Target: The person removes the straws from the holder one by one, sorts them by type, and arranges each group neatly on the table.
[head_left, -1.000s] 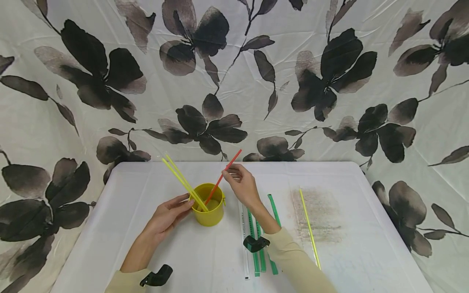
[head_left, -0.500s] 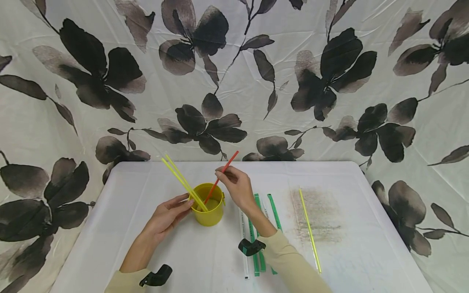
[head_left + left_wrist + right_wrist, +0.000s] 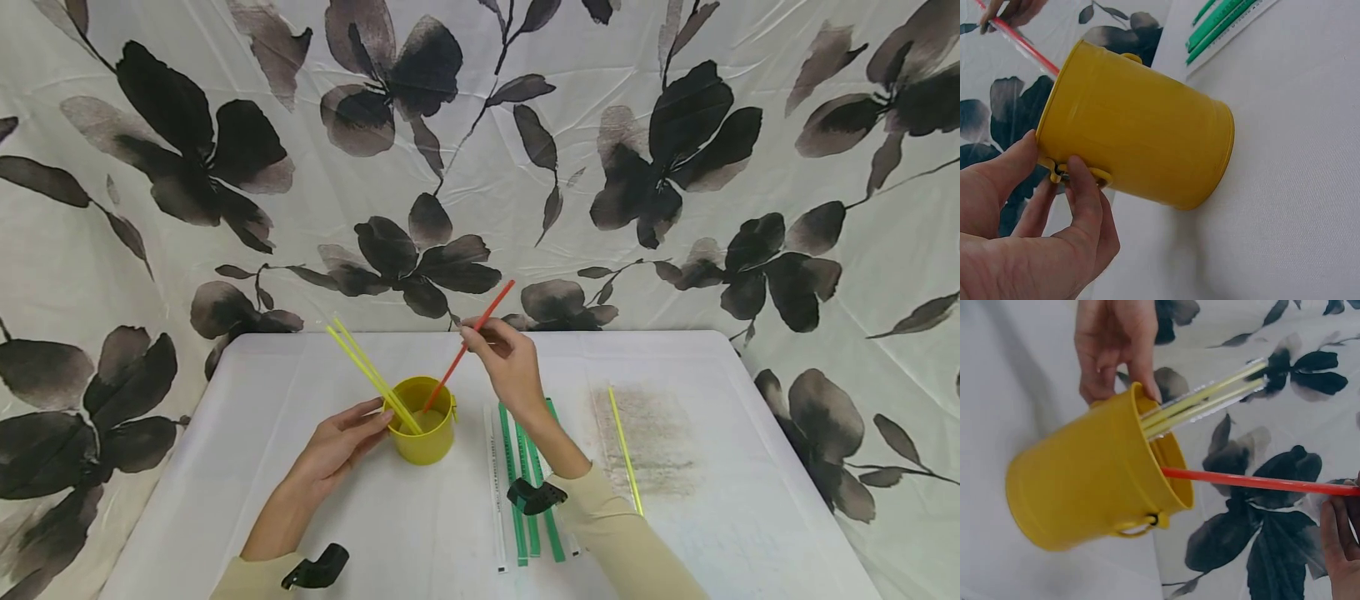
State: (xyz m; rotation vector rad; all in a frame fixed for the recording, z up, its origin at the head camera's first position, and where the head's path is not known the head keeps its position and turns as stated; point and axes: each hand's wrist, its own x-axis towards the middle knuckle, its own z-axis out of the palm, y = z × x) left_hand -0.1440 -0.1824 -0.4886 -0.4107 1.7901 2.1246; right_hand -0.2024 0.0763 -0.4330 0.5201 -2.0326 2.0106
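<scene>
my right grip [image 3: 508,362] pinches a red straw [image 3: 1254,481] almost closed, my left grip [image 3: 341,442] half-curled, holding a yellow bucket [image 3: 1147,125], two yellow straws [image 3: 1204,392] and the red one's end inside

I see the left forearm [image 3: 281,521] come in from seven o'clock and slant toward one, bare beyond its beige sleeve [image 3: 251,579]. The left grip [image 3: 348,437] at its end points roughly at two o'clock, fingers [image 3: 1085,206] bent, thumb [image 3: 1004,165] set across from them in a hold. Opposite, the right forearm [image 3: 558,446] reaches in from five o'clock toward eleven, its upper stretch covered by a matching sleeve [image 3: 630,550]. The right grip [image 3: 512,362], at two o'clock from the left one, is farther from the body; its thumb and bent fingers pinch together, the tips aimed between ten and eleven o'clock.
</scene>
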